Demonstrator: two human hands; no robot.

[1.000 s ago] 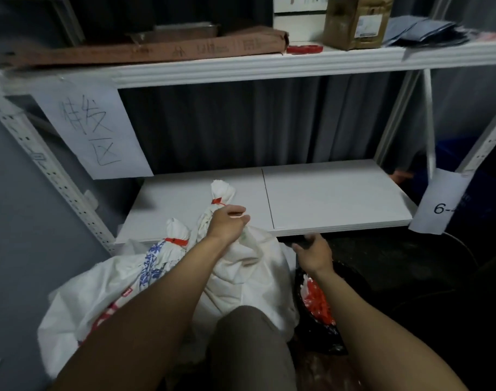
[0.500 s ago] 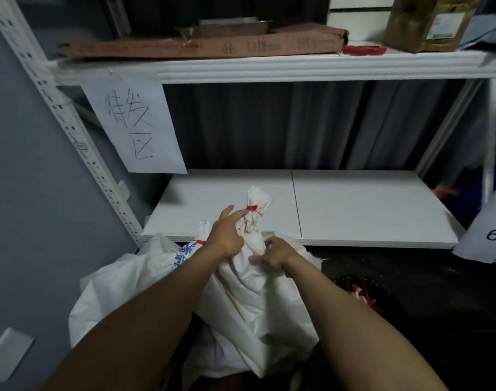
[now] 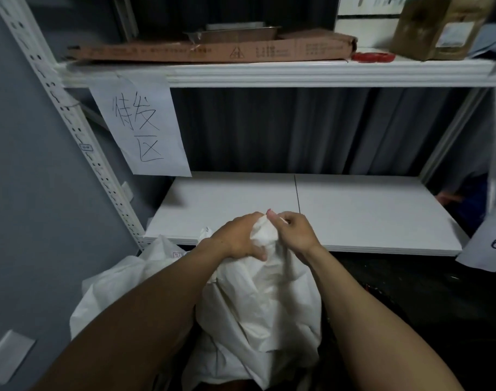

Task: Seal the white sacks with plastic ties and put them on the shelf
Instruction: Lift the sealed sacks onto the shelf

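A white sack (image 3: 258, 306) stands low in the middle, in front of the lower white shelf (image 3: 354, 215). Its bunched neck is held between both hands. My left hand (image 3: 238, 238) grips the neck from the left, fingers curled round the cloth. From the right, my right hand (image 3: 293, 230) pinches the top of the neck. The red tie on this sack is hidden by the hands. Behind my left arm lies a second white sack (image 3: 128, 280), partly covered.
The upper shelf (image 3: 269, 71) carries a flat cardboard box (image 3: 213, 50), red ties (image 3: 372, 56) and a brown box (image 3: 436, 29). A paper sign (image 3: 141, 128) hangs at the left post. Another paper label (image 3: 492, 238) hangs at the right. The floor to the right is dark.
My right hand came in from the right and took hold of the sack's neck. Both hands now cover the top and the red tie. The view shifted left and closer.
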